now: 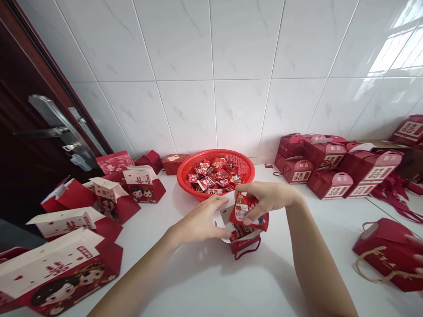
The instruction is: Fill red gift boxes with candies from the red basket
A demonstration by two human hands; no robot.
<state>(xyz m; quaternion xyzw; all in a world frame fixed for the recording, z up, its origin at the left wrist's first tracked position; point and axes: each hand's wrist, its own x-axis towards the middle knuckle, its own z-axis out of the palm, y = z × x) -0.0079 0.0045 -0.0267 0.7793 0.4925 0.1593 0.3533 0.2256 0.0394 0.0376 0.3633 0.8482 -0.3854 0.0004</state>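
Observation:
In the middle of the white table, a small red gift box (pixel 245 245) stands with its top flaps apart and a red cord handle hanging at its front. My left hand (pixel 204 222) grips the box's left side, fingers at the back flap and thumb at the near edge. My right hand (pixel 262 200) holds red candy packets (pixel 243 208) just above the box opening. More wrapped pieces lie inside the box, partly covered by the packets. Right behind it sits a red plastic basket (pixel 183 178) full of small red wrapped candies (pixel 220 174).
Several red and cream boxes with cartoon figures (pixel 71 268) line the left side, near a dark door (pixel 33 145). Stacked red boxes (pixel 325 160) stand at the back right against the tiled wall. At far right, another person's hand (pixel 417 253) touches a red box with rope (pixel 386 253).

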